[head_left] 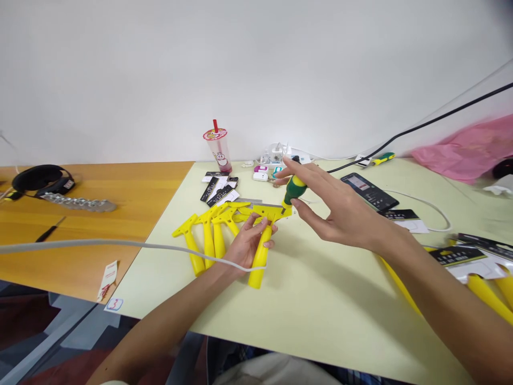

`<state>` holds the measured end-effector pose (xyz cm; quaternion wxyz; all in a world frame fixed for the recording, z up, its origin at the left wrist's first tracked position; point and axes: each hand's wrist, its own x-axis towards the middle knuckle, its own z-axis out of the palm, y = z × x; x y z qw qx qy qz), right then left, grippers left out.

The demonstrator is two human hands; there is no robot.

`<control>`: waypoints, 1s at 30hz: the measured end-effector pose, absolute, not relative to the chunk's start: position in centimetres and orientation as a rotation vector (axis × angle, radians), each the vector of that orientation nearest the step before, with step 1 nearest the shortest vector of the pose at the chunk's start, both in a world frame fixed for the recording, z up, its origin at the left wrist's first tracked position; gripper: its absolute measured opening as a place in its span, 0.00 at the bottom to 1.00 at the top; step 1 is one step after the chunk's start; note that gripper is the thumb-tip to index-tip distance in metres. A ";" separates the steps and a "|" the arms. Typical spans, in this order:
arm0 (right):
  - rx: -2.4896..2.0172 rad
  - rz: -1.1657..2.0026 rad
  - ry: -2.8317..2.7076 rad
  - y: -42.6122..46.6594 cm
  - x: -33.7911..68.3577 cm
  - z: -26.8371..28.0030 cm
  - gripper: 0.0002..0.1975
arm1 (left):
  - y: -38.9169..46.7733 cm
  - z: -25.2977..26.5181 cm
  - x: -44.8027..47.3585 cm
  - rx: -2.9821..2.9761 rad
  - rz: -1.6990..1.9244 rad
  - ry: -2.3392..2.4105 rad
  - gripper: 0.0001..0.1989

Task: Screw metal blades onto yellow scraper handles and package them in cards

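The left hand is clamped on a yellow scraper, fingers wrapped round the top of its handle; the scraper is held over the pale table, its handle slanting down towards the person and its head lying crosswise, with a grey strip along the far edge. The right hand has thumb and fingers closed on a green and yellow screwdriver (the fingers rather stretched out); the screwdriver leans, its tip at the right end of the scraper's head; whether it sits in a screw is too small to tell. A pale cord runs in from the left and passes in front of the left wrist and the handle. Just left of the left hand lie other scrapers, heads overlapping; beyond them are black and white cards, then a clear cup with a red straw; a white power strip is by the wall. Beyond the right hand lie a dark phone, another driver and a pink bag; packets lie at the right, partly behind the right forearm.
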<state>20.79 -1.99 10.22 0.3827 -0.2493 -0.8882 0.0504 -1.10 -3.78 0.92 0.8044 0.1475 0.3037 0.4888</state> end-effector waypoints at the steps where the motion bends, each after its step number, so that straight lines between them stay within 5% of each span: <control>1: -0.623 0.137 -2.258 -1.9 20.8 10.2 0.40 | -3.8 0.9 -1.1 0.318 1.048 0.650 0.25; 18: -0.594 -0.050 -2.212 -1.4 20.8 9.6 0.32 | -3.9 0.6 -1.2 0.325 1.046 0.614 0.21; 30: -0.618 0.125 -2.263 -2.2 20.9 10.0 0.41 | -3.9 0.4 -1.3 0.327 1.043 0.606 0.21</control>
